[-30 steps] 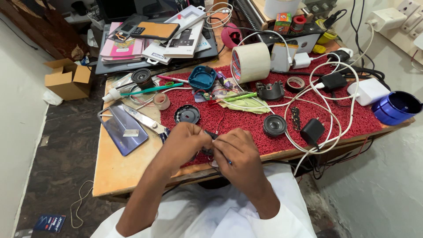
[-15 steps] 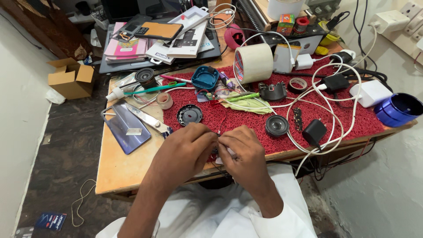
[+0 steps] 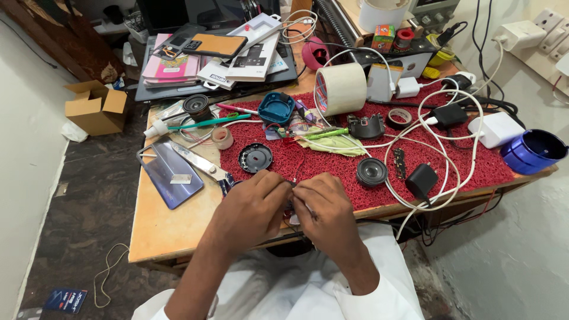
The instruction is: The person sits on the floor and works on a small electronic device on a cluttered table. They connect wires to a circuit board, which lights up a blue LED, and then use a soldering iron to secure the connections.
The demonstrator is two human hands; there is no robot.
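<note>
My left hand (image 3: 252,207) and my right hand (image 3: 323,210) are pressed together at the near edge of the red mat (image 3: 474,172), fingers pinched on a small part that they mostly hide. Thin red and dark wires run from between the fingers up across the mat. A round black speaker (image 3: 372,172) lies just right of my right hand. A black ring-shaped part (image 3: 255,157) lies just above my left hand.
On the wooden table (image 3: 166,228) lie a phone with a glossy back (image 3: 169,172), scissors (image 3: 201,163), a teal housing (image 3: 276,108), a big tape roll (image 3: 341,89), white cables and chargers (image 3: 496,129), and a blue cup (image 3: 533,151). A cardboard box (image 3: 98,108) sits on the floor.
Both hands stay pinched together on the small part and have shifted slightly right along the mat's near edge. The view has drifted a little.
</note>
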